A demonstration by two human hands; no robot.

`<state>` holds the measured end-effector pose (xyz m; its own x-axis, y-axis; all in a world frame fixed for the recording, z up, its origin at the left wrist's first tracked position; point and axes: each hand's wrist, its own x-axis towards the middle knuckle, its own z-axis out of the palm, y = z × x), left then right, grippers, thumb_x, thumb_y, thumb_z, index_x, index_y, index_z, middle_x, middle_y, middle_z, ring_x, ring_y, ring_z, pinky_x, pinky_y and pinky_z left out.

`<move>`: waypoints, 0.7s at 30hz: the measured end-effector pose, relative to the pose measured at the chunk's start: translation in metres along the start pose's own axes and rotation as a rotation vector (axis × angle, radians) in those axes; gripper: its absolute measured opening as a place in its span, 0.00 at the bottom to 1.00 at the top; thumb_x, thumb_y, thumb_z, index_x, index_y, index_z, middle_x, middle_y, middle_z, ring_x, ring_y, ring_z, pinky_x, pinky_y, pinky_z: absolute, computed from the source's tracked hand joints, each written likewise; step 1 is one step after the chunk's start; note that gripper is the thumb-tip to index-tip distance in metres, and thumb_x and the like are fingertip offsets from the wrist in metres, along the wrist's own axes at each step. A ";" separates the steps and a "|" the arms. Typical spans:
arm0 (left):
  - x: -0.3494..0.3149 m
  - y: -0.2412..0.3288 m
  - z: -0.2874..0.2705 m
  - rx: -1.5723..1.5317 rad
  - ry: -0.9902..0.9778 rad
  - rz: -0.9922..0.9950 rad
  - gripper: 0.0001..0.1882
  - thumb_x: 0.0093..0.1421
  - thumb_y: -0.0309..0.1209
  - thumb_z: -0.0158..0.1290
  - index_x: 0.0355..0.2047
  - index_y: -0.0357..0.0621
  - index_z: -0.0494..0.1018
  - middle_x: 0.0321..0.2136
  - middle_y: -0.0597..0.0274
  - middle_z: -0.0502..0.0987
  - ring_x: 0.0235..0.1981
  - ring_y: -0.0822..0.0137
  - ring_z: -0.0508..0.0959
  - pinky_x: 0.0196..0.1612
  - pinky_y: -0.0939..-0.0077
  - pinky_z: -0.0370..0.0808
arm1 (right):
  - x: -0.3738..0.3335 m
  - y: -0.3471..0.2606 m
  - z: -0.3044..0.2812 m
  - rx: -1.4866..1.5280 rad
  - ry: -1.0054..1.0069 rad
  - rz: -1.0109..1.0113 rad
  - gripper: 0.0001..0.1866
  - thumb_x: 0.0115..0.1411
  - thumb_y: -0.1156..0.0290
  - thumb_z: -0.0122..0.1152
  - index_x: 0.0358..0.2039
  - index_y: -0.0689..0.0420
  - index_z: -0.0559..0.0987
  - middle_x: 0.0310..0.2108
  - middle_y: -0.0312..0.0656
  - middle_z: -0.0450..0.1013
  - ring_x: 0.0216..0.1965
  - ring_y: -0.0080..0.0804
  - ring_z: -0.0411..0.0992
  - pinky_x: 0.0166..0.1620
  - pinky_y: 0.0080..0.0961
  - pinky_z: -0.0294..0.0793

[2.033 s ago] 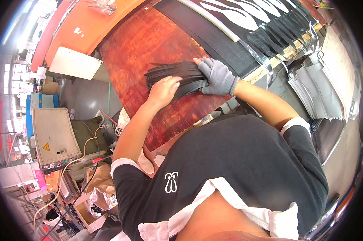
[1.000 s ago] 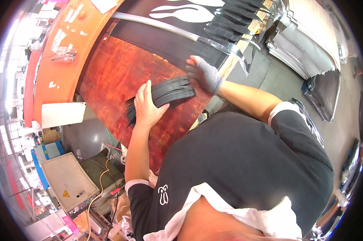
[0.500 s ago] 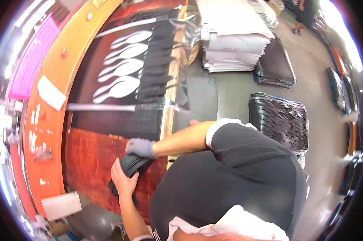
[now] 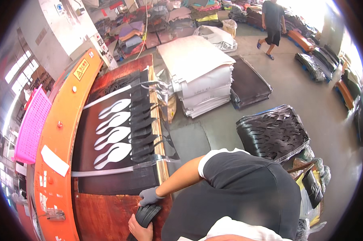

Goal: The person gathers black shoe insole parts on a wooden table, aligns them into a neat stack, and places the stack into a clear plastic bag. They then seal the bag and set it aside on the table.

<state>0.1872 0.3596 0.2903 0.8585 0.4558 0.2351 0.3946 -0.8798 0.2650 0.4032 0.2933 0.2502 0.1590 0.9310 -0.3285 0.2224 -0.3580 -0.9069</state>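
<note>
My right hand, in a grey glove, grips the upper end of a bundle of black strips. Lower down, the bare fingers of my left hand wrap round the same bundle. The strips look thin, flat and stacked together, and they curve between the two hands just above a worn red-brown board. Beyond my hands lies a dark sheet with several white spoon-shaped figures in a row. Black cut pieces with wavy ends lie along its right side. My left hand is partly cut off by the lower edge.
An orange machine beam runs along the left, with a pink basket behind it. To the right stand a pile of white sheets, a dark stack and a stack of black cut-out sheets. A person walks at the far right.
The view has tilted upward, so my hands and the board sit lower in the picture and more of the room shows. Both hands still hold the black strips.
</note>
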 end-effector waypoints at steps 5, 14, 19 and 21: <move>-0.008 0.008 -0.003 0.023 0.081 0.040 0.39 0.40 0.35 0.65 0.54 0.44 0.64 0.44 0.46 0.70 0.48 0.45 0.69 0.52 0.54 0.66 | -0.007 0.006 0.000 -0.144 0.089 -0.247 0.29 0.56 0.43 0.53 0.37 0.60 0.76 0.34 0.53 0.75 0.39 0.51 0.73 0.42 0.40 0.70; 0.003 0.002 -0.001 -0.021 -0.016 -0.105 0.44 0.36 0.32 0.66 0.56 0.41 0.60 0.46 0.49 0.68 0.49 0.46 0.67 0.53 0.54 0.63 | -0.018 0.013 0.000 -0.450 0.150 -0.479 0.23 0.63 0.48 0.44 0.31 0.56 0.75 0.28 0.53 0.74 0.33 0.57 0.72 0.35 0.48 0.68; 0.001 -0.002 0.001 -0.037 -0.034 -0.079 0.48 0.34 0.28 0.66 0.58 0.42 0.58 0.48 0.47 0.67 0.52 0.45 0.66 0.55 0.55 0.63 | -0.018 0.016 -0.003 -0.352 0.073 -0.414 0.19 0.63 0.50 0.45 0.36 0.53 0.76 0.31 0.54 0.74 0.36 0.57 0.72 0.40 0.48 0.69; 0.002 -0.002 0.001 -0.048 -0.040 -0.080 0.48 0.34 0.27 0.66 0.58 0.41 0.58 0.49 0.47 0.66 0.52 0.45 0.66 0.56 0.55 0.63 | -0.018 0.017 -0.004 -0.375 0.061 -0.431 0.19 0.63 0.51 0.45 0.36 0.53 0.75 0.31 0.54 0.74 0.37 0.57 0.72 0.40 0.48 0.68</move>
<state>0.1878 0.3623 0.2895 0.8377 0.5177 0.1740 0.4470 -0.8330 0.3262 0.4074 0.2700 0.2422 0.0311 0.9967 0.0754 0.6033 0.0415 -0.7965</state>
